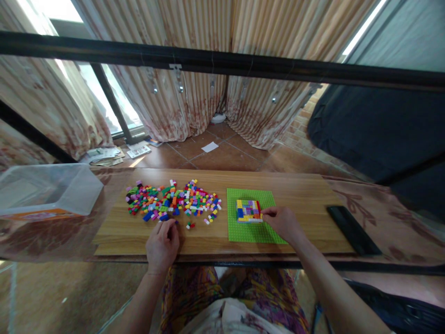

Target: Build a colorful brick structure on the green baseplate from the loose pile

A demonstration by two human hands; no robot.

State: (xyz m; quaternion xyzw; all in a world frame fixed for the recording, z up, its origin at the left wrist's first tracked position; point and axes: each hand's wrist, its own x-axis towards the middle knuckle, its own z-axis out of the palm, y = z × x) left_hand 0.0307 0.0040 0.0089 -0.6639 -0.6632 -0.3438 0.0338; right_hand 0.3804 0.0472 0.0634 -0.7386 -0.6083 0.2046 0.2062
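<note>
A green baseplate (pixel 243 229) lies on a wooden board (pixel 299 195). A small square block of many-coloured bricks (pixel 248 210) stands on the baseplate. My right hand (pixel 283 222) rests on the plate, its fingertips pinched against the block's right edge. A spread pile of loose coloured bricks (pixel 172 200) lies to the left. My left hand (pixel 162 243) is curled at the pile's near edge, fingers closed beside a blue brick (pixel 163 217); what they hold, if anything, is hidden.
A clear plastic tub (pixel 48 190) sits at the far left. A black flat object (pixel 352 229) lies at the right end of the table. A dark horizontal bar (pixel 222 60) crosses overhead. Curtains and tiled floor lie beyond.
</note>
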